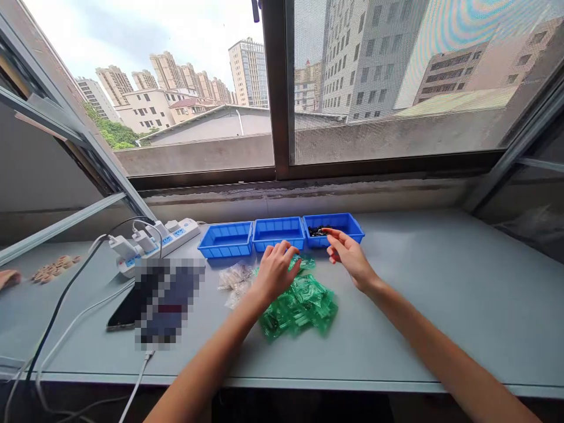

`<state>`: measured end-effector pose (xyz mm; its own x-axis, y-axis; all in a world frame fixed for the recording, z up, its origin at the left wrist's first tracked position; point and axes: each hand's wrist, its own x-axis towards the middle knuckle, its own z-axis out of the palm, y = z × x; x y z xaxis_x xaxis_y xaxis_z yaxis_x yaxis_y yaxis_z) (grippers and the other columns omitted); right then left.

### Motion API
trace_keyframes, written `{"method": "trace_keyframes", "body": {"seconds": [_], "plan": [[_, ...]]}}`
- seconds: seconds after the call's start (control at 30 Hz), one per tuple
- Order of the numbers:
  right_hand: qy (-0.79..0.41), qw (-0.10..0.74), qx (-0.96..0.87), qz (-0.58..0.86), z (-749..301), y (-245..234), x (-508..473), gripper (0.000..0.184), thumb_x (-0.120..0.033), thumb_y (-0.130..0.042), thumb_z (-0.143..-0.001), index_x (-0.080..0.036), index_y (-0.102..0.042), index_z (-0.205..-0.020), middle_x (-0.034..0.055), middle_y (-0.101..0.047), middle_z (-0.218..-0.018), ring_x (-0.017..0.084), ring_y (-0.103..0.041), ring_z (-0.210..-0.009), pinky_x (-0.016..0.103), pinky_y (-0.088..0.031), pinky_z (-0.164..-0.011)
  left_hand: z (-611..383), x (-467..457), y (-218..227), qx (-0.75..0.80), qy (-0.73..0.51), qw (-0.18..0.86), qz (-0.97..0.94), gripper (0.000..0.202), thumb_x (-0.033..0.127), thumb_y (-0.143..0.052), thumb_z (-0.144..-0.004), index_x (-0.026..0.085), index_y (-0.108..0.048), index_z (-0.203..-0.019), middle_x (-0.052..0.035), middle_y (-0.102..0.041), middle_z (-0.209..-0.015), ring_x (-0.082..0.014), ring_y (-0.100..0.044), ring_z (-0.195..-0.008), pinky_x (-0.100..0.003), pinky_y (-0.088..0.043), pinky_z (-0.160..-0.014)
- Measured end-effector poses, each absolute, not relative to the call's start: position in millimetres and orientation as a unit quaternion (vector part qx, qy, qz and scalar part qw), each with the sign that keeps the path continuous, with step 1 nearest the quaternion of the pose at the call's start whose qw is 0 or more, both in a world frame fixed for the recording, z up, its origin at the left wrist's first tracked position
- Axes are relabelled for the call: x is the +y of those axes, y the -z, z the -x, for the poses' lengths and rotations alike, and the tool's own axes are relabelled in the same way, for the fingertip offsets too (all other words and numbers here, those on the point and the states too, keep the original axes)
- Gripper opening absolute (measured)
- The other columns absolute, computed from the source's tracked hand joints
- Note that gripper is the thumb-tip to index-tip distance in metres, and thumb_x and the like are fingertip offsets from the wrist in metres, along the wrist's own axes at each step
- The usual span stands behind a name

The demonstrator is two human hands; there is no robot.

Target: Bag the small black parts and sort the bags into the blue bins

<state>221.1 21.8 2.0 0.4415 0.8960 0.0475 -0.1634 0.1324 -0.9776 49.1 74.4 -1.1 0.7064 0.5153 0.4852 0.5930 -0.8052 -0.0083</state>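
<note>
Three blue bins stand in a row by the window: the left bin (225,239), the middle bin (278,233), and the right bin (333,227), which holds small black parts (318,231). A heap of small green packets (299,305) lies on the grey table (440,294) in front of them. My left hand (275,271) rests on the heap's far end, fingers curled over a green packet (304,264). My right hand (348,251) hovers at the right bin's front rim, fingers loosely apart, nothing visible in it.
A few clear plastic bags (235,281) lie left of the heap. A white power strip (154,241) with chargers and cables sits at the left, beside phones (132,305). Small tan pieces (53,269) lie far left. Window frames close in the back.
</note>
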Motion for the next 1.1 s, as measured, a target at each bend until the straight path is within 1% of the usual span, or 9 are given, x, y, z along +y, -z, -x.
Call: {"method": "trace_keyframes", "body": {"seconds": [0.13,0.27,0.43,0.5,0.63,0.73,0.9,1.0,1.1], "plan": [[-0.292,0.685,-0.357,0.564,-239.9,1.1,26.0,0.048,-0.056,-0.065,-0.063,-0.020,-0.064,-0.095,-0.0026,-0.054,-0.069,0.007,-0.044,-0.050,0.020,-0.039,-0.039,-50.9,76.9,5.7,-0.306,0.172,0.071,0.934,0.020,0.033,-0.055,-0.087,0.020,-0.058,-0.101,-0.0037,-0.062,-0.101,-0.0201,-0.058,-0.089,-0.033,-0.040,-0.078],[-0.212,0.657,-0.371,0.622,-250.2,2.8,26.7,0.049,-0.057,-0.064,-0.062,-0.018,-0.066,-0.092,0.0022,-0.060,-0.078,0.009,-0.049,-0.050,0.021,-0.040,-0.036,-52.3,75.9,6.7,-0.289,0.124,0.049,0.948,0.019,0.030,-0.058,-0.086,0.021,-0.058,-0.103,-0.0015,-0.064,-0.103,-0.0191,-0.057,-0.092,-0.032,-0.038,-0.079],[-0.145,0.628,-0.369,0.669,-256.4,5.8,27.3,0.047,-0.057,-0.065,-0.062,-0.017,-0.068,-0.085,0.0049,-0.065,-0.074,0.012,-0.054,-0.050,0.023,-0.044,-0.037,-52.7,73.4,6.1,-0.285,0.114,0.050,0.950,0.014,0.023,-0.055,-0.087,0.019,-0.061,-0.099,-0.0028,-0.064,-0.096,-0.0186,-0.057,-0.089,-0.032,-0.038,-0.079],[-0.138,0.623,-0.376,0.672,-257.1,5.7,26.9,0.048,-0.058,-0.065,-0.062,-0.017,-0.068,-0.086,0.0062,-0.067,-0.078,0.013,-0.056,-0.051,0.024,-0.045,-0.037,-52.6,73.5,7.3,-0.275,0.122,0.054,0.952,0.014,0.021,-0.053,-0.087,0.020,-0.063,-0.096,-0.0029,-0.063,-0.094,-0.0181,-0.057,-0.087,-0.032,-0.038,-0.079],[-0.177,0.612,-0.419,0.647,-255.0,1.3,24.6,0.057,-0.059,-0.063,-0.065,-0.018,-0.066,-0.105,0.0089,-0.068,-0.096,0.015,-0.062,-0.057,0.024,-0.048,-0.040,-52.3,75.6,10.8,-0.261,0.171,0.051,0.949,0.015,0.020,-0.053,-0.086,0.020,-0.066,-0.092,-0.0026,-0.065,-0.088,-0.0171,-0.058,-0.081,-0.033,-0.040,-0.078],[-0.188,0.607,-0.437,0.637,-250.8,-2.6,22.5,0.056,-0.061,-0.062,-0.066,-0.019,-0.066,-0.103,0.0097,-0.067,-0.101,0.015,-0.063,-0.059,0.025,-0.048,-0.041,-52.4,76.9,10.6,-0.274,0.228,0.029,0.934,0.013,0.019,-0.054,-0.084,0.021,-0.067,-0.087,-0.0019,-0.067,-0.084,-0.0172,-0.059,-0.078,-0.033,-0.041,-0.076],[-0.245,0.549,-0.531,0.598,-237.6,-0.8,19.7,0.041,-0.053,-0.064,-0.069,-0.021,-0.068,-0.095,0.0075,-0.069,-0.095,0.018,-0.064,-0.071,0.026,-0.049,-0.050,-52.7,76.8,2.1,-0.349,0.346,-0.064,0.868,0.012,0.018,-0.056,-0.083,0.022,-0.068,-0.084,-0.0010,-0.069,-0.080,-0.0174,-0.062,-0.079,-0.032,-0.043,-0.075],[-0.288,0.496,-0.592,0.566,-226.1,4.2,17.8,0.049,-0.044,-0.073,-0.061,-0.023,-0.064,-0.105,0.0062,-0.067,-0.094,0.020,-0.065,-0.077,0.025,-0.047,-0.051,-53.5,76.6,-3.5,-0.374,0.412,-0.180,0.811,0.011,0.019,-0.057,-0.082,0.021,-0.068,-0.081,-0.0015,-0.071,-0.081,-0.0172,-0.064,-0.079,-0.030,-0.046,-0.071],[-0.317,0.493,-0.596,0.549,-217.7,8.3,16.9,0.047,-0.041,-0.072,-0.064,-0.021,-0.061,-0.105,0.0025,-0.065,-0.078,0.018,-0.063,-0.071,0.025,-0.046,-0.050,-55.3,75.9,-7.0,-0.378,0.438,-0.296,0.760,0.011,0.021,-0.057,-0.080,0.019,-0.068,-0.081,-0.0023,-0.072,-0.080,-0.0156,-0.065,-0.074,-0.027,-0.047,-0.066]]}}
